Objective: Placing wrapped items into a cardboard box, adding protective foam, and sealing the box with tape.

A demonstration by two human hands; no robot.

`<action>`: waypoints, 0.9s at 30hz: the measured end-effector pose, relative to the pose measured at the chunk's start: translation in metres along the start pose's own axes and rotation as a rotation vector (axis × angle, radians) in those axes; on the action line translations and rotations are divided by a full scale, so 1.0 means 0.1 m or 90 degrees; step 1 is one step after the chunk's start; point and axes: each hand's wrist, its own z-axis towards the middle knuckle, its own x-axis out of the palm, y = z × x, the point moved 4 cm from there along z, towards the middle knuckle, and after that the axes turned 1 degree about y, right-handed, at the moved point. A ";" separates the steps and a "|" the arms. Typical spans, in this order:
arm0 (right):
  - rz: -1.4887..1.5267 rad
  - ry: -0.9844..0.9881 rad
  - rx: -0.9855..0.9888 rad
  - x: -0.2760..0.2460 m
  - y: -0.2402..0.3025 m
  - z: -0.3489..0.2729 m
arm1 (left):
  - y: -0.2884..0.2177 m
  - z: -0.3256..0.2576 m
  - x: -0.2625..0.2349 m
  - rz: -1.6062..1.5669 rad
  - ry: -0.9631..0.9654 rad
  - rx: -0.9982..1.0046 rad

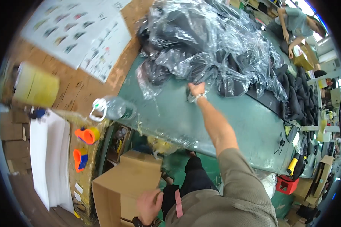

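My right arm stretches over the green table [166, 113]. At its end, my right hand [196, 90] is closed on the near edge of a clear plastic bag [201, 73] with a dark, padded-looking item inside. Behind it rises a large heap of similar bagged dark items [212, 34]; what they are exactly is hidden by the shiny film. Low in the picture, my left hand [149, 204] hangs beside my body, over an open cardboard box [129, 170]. Its fingers are blurred and partly hidden, and nothing shows in it.
A clear plastic jug [117, 108] lies at the table's left corner. Orange tape dispensers [88, 135] and white sheets [49, 159] are at left. Printed papers [75, 34] cover a wooden board. Unbagged dark items [297, 98] and a red crate [287, 184] are right; a co-worker [297, 24] bends beyond.
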 end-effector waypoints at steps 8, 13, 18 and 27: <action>-0.078 0.172 -0.203 -0.74 -1.28 -1.84 | -0.35 2.63 2.59 -0.181 0.023 -0.148; -0.144 0.253 -0.271 -1.55 -0.39 -1.09 | -0.10 2.47 2.71 0.105 -0.018 -0.307; -0.482 -0.165 -0.264 -1.62 0.31 0.84 | 0.10 2.22 2.74 0.051 0.033 -0.211; -0.533 0.169 -0.288 -1.78 -1.21 1.11 | -0.69 0.72 1.09 -0.367 -0.014 -0.328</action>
